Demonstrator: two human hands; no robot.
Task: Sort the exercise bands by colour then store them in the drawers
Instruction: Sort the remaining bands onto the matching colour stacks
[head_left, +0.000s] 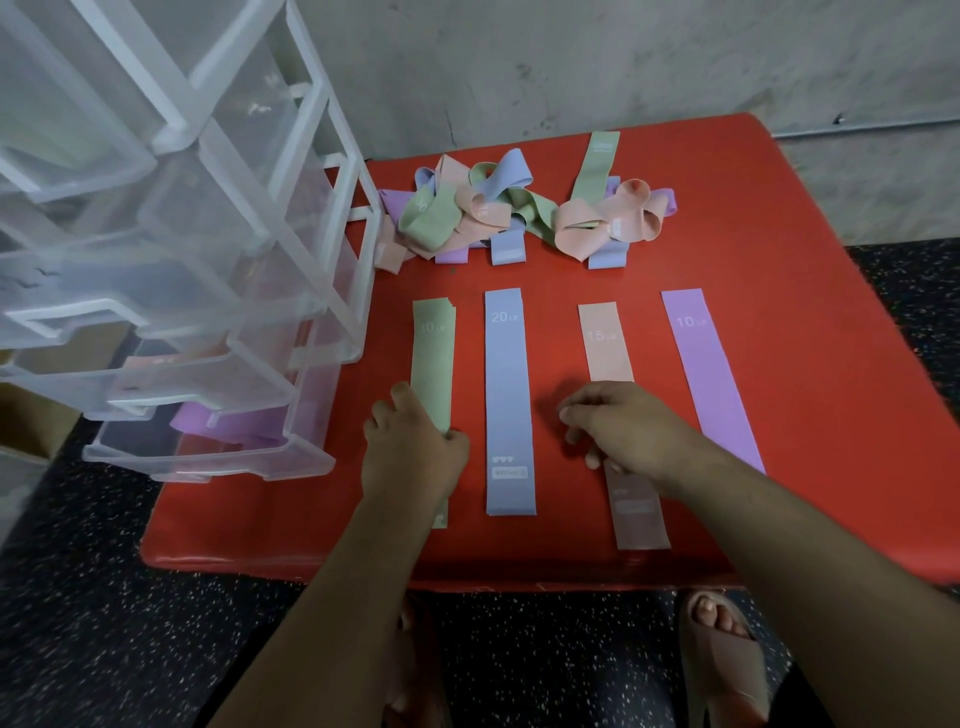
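At the near part of the red table (810, 270), the left hand (415, 452) grips the green band stack (434, 353) at its left edge, thumb over the top. The right hand (628, 431) lies with bent fingers on the peach band (605, 343); whether it pinches it I cannot tell. Between the hands lies the blue band (509, 389), flat, and at the right the purple band (706, 374). Farther away is a tangled pile of bands (488, 208). At the left stands the clear drawer unit (218, 171), its lowest drawer (208, 462) pulled out with stored purple bands (228, 423) inside.
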